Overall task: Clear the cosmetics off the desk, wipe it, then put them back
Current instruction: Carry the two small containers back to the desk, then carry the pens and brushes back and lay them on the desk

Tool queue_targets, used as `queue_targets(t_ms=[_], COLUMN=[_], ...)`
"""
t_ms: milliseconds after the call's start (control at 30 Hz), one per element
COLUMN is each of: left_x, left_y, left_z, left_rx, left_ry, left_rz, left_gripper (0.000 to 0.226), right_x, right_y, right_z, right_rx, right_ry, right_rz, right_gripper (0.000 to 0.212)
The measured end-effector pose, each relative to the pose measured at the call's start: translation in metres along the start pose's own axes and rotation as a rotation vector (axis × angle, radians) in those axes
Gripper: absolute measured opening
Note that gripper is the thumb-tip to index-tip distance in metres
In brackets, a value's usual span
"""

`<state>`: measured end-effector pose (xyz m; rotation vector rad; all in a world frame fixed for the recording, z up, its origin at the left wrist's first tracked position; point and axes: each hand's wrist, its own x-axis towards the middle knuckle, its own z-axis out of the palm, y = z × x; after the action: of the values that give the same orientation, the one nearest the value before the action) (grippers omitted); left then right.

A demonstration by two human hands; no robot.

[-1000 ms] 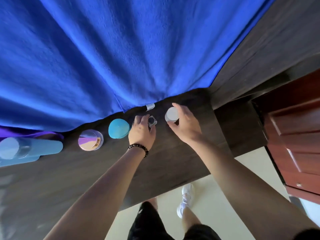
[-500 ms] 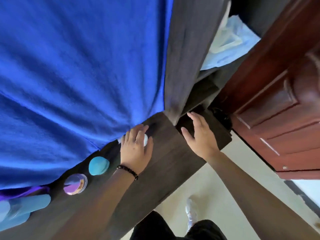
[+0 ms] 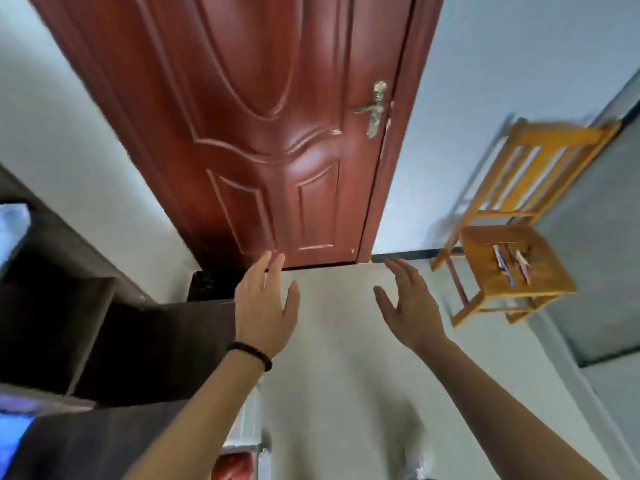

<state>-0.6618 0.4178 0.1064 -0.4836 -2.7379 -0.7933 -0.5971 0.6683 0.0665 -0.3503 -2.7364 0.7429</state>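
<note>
both hands up and empty: left hand [image 3: 265, 308] with fingers loosely spread, a dark bead bracelet [image 3: 250, 355] on its wrist, right hand [image 3: 410, 306] splayed wide too. dark desk [image 3: 149, 341] sits at nine o'clock, wooden chair [image 3: 512, 244] at two, red door [image 3: 277, 133] at twelve. no cosmetics in view.

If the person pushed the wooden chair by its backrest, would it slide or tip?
The wooden chair looks light: slatted back, thin legs. Pushed high, it would probably tip rather than slide. The small items lying loose on its seat would likely roll off. Both hands, left and right, are empty.
</note>
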Motion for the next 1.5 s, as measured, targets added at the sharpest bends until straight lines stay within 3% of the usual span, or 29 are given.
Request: queue_targets(t_ms=[400,533,967,1200,1333,1500], left_x=[0.121,0.149,0.287,0.339,0.334,0.299], left_y=[0.319,0.367,0.437,0.479,0.487,0.476], left_z=[0.247,0.301,0.552,0.652,0.711,0.798], left_rx=[-0.103,-0.074,-0.054,0.050,0.050,0.048], left_ry=[-0.229,-0.312,-0.745,-0.918,-0.956,-1.030], left_rz=[0.267,0.303,0.165,0.214,0.103,-0.174], left_gripper=[0.053,0.054,0.062,0.062,0.060,0.050], right_x=[0.069,0.098,0.240,0.308,0.319,0.316], right_y=[0.319,0.391,0.582,0.666,0.726,0.812], right_z=[-0.176,-0.199,-0.190,-0.183,-0.154,-0.082], right_rx=[-0.045,-0.074,-0.133,-0.121,-0.111,-0.047], right_ry=[0.075,0.014,-0.171,-0.270,-0.367,-0.529], right_rz=[0.257,0.378,0.679,0.799,0.806,0.777], right_gripper=[0.053,0.055,0.055,0.053,0.057,0.063])
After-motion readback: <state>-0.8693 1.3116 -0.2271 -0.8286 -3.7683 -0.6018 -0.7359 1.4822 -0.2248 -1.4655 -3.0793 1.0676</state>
